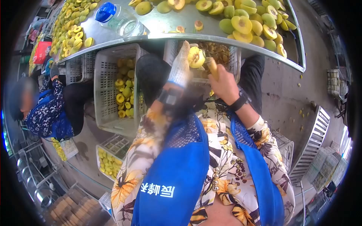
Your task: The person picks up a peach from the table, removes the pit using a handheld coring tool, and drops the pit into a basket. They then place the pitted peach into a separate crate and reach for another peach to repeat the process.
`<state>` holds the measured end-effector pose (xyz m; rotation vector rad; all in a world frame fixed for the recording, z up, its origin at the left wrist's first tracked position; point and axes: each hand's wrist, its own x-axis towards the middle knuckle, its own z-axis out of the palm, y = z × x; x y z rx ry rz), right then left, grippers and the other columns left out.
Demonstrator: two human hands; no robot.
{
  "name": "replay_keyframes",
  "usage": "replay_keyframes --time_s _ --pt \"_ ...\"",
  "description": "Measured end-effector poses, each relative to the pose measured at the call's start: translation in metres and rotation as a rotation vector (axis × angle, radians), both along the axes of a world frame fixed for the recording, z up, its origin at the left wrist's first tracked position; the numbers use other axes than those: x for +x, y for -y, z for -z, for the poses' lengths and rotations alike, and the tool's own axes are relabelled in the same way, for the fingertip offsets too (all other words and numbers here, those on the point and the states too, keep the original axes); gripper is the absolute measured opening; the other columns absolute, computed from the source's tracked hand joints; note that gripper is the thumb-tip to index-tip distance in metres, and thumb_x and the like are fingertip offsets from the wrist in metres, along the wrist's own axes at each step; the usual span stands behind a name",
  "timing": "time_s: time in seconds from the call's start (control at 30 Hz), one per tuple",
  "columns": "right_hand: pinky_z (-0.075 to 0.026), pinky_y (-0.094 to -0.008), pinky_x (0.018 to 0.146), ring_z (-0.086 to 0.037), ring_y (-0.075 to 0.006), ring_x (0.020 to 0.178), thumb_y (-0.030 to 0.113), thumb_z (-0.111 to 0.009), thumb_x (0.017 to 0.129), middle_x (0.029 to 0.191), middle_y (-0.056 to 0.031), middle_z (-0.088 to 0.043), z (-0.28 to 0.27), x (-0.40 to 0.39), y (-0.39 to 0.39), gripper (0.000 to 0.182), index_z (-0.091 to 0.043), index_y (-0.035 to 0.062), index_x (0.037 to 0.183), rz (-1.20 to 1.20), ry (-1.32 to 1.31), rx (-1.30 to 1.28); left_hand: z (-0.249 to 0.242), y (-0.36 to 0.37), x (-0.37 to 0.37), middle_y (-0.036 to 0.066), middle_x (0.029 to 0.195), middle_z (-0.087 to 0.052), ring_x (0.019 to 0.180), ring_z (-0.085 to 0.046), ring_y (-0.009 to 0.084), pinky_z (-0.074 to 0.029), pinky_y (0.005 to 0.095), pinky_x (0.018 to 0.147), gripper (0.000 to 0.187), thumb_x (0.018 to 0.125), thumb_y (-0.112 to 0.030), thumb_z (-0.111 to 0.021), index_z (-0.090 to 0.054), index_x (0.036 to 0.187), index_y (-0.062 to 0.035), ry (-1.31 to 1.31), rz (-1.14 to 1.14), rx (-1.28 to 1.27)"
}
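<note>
My left hand, in a whitish glove, is closed around a yellow peach half with its cut face showing. My right hand is bare and wrapped round a short wooden-handled tool. That tool points up beside the peach half; its working end is too small to make out. Beneath both hands, between my knees, a crate holds brownish pits and scraps. To the left stands a pale plastic crate with hollowed peach halves in it.
A metal table in front carries heaps of cut peaches and a blue-capped clear bottle. At left sits a co-worker in a blue vest. A slatted rack and stacked crates stand at right.
</note>
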<state>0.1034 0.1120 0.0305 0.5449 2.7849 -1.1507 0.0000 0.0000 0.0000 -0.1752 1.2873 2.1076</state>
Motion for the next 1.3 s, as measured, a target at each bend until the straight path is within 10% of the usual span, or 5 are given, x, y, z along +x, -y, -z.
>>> replay_keyframes --time_s 0.43,0.57,0.7,0.83,1.3 --pt "-0.049 -0.0326 0.070 -0.062 -0.0226 0.077 0.032 -0.066 0.076 0.088 -0.0165 -0.064 0.011 -0.023 -0.034 0.047 -0.054 -0.0029 0.106 0.133 -0.162 -0.488 -0.029 -0.005 -0.003 0.012 0.113 -0.054 0.102 -0.053 0.0200 -0.043 0.0304 0.089 0.064 0.093 -0.053 -0.022 -0.048 0.120 -0.0013 -0.198 0.291 -0.049" --pt "-0.034 -0.0220 0.037 -0.044 -0.0079 0.044 0.021 -0.057 0.087 0.064 -0.0015 -0.050 0.008 -0.027 -0.013 0.026 -0.049 0.0011 0.102 0.478 -0.224 -1.305 -0.031 -0.009 0.011 0.012 0.112 -0.054 0.099 -0.054 0.0171 -0.045 0.0280 0.085 0.055 0.094 -0.045 -0.035 -0.046 0.121 0.0016 -0.580 0.058 -0.172" --pt "-0.040 -0.0275 0.042 -0.049 -0.0112 0.048 0.024 -0.058 0.085 0.064 -0.0040 -0.053 0.027 -0.024 0.016 0.028 -0.050 0.0003 0.097 0.350 -0.146 -0.658 -0.014 -0.014 0.014 0.012 0.101 -0.056 0.090 -0.056 0.0181 -0.048 0.0292 0.079 0.051 0.094 -0.044 -0.034 -0.051 0.113 -0.0003 -0.506 -0.200 -0.194" --pt "-0.046 -0.0445 0.058 -0.058 -0.0392 0.062 0.026 -0.060 0.080 0.070 -0.0246 -0.058 0.015 -0.009 0.013 0.033 -0.049 -0.0010 0.096 0.135 -0.196 -0.169 -0.014 -0.012 0.003 0.010 0.092 -0.057 0.084 -0.057 0.0175 -0.049 0.0285 0.076 0.057 0.094 -0.050 -0.028 -0.054 0.107 -0.0008 -0.231 -0.229 -0.098" --pt "-0.041 -0.0520 0.057 -0.054 -0.0452 0.063 0.018 -0.051 0.083 0.063 -0.0264 -0.055 0.013 0.005 0.017 0.021 -0.040 0.0005 0.090 0.060 -0.165 -0.085 -0.036 -0.028 0.023 0.011 0.092 -0.060 0.080 -0.056 0.0158 -0.047 0.0272 0.075 0.056 0.096 -0.044 -0.028 -0.059 0.100 0.0039 -0.518 -0.245 -0.343"
